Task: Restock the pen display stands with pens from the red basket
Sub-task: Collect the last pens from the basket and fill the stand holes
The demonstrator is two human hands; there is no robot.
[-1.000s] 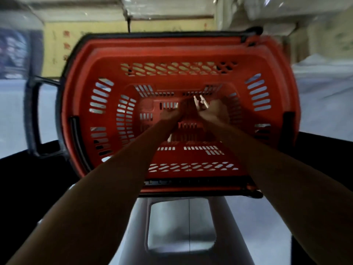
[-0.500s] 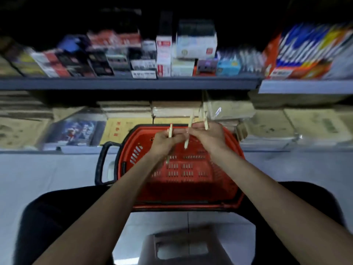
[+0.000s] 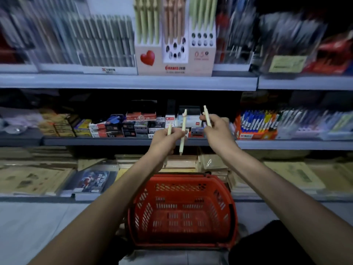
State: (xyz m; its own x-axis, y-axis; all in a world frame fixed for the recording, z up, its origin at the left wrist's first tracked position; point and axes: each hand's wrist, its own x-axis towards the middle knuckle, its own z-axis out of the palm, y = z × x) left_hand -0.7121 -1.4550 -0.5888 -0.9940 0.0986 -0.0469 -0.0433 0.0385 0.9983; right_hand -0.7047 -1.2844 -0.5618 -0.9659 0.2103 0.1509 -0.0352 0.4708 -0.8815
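My left hand (image 3: 164,139) holds two cream pens (image 3: 183,131) upright, raised above the red basket (image 3: 183,211), which shows no pens inside. My right hand (image 3: 216,129) pinches another cream pen (image 3: 207,115), slightly right of the left hand. Both hands are level with the middle shelf. On the top shelf stands a pink-and-white pen display stand (image 3: 174,56) with a red heart; green and peach pens fill its back rows and several front holes show dark.
A grey shelf edge (image 3: 128,82) runs below the display stand. Boxes of stationery (image 3: 141,123) line the middle shelf, with marker packs (image 3: 256,125) to the right. Paper pads and booklets (image 3: 38,176) lie on the lowest shelf. More pen racks (image 3: 99,41) flank the stand.
Both hands came up out of the basket with pens and rose to middle-shelf height. The view tilted up from the basket to the shelves. The hands have drawn slightly apart.
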